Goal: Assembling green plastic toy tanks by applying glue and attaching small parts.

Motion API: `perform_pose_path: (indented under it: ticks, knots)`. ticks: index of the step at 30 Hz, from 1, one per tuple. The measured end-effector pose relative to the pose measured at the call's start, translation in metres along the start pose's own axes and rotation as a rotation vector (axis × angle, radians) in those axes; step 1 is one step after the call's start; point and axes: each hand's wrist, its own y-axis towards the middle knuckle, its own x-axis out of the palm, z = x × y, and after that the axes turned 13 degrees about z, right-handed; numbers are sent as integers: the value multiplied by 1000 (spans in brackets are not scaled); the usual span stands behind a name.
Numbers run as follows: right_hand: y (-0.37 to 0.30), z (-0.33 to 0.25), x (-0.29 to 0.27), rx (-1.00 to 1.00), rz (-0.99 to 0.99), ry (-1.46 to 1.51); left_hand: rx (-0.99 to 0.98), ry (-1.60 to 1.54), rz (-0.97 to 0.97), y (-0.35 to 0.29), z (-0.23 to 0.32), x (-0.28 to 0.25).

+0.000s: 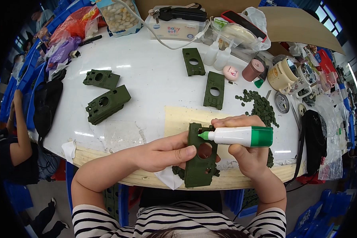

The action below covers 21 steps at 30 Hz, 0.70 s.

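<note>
My left hand (168, 151) grips a dark green plastic model tank hull (198, 168) by its side, thumb on top. The hull has a large round hole in its deck and is held over the table's near edge. In my right hand (248, 158) is a white glue bottle (234, 136) with a green base and a green nozzle. It lies nearly level, and its tip points left at the hull's upper end, touching or very close to it. Several small green parts (178, 171) show partly behind the hull.
Two green hulls lie at the left (107, 104), two more farther off (214, 91). A pile of small green parts (261, 107) is at right, near tweezers (295, 115), mugs (282, 74) and a brown cylinder (253, 70). White squeeze bottles (223, 58) stand behind. Another person's arm (20, 127) shows left.
</note>
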Motion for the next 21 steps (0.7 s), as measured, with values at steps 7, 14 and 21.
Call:
perform_pose_path:
  ticks: [7,14,21]
  knots:
    - [-1,-1,-1,0,3,-26,-44,93,41,-2,7,1]
    - [-1,0,-1,-14,9,-58,-25,49,35,-1,5,3]
    - [1,2,-5,71,185,139,-49,-20,29,0,8,4]
